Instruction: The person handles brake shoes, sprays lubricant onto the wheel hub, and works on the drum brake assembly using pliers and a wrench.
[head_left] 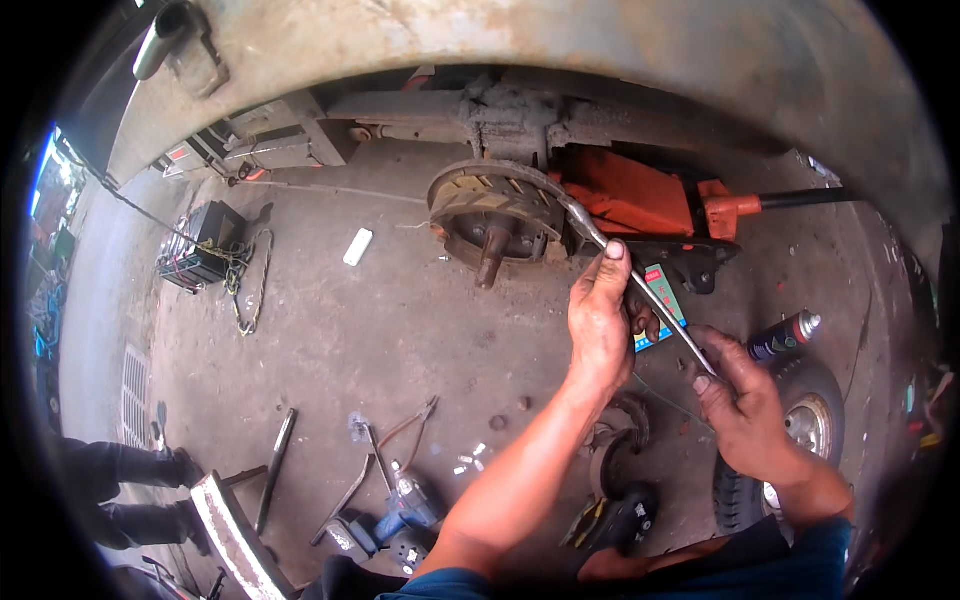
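Note:
A long steel bar (pixel 656 298) slants across the space in front of me, its thicker, darker end up by the brake assembly (pixel 492 205). My left hand (pixel 604 305) is closed around its upper part, with the thumb along the shaft. At the bar's lower end, my right hand (pixel 742 405) grips it between thumb and fingers. Curved brake shoes and a stub shaft (pixel 492 255) show in the brake assembly. The bar's upper end overlaps the right edge of the assembly; I cannot tell whether they touch.
A red floor jack (pixel 635 200) stands under the axle (pixel 510 115). Right of my hands are a spray can (pixel 785 336) and a wheel (pixel 808 425). A cordless power tool (pixel 400 505), pliers (pixel 405 430) and a metal rod (pixel 275 470) lie below. A battery (pixel 205 245) and another person's legs (pixel 130 490) are left.

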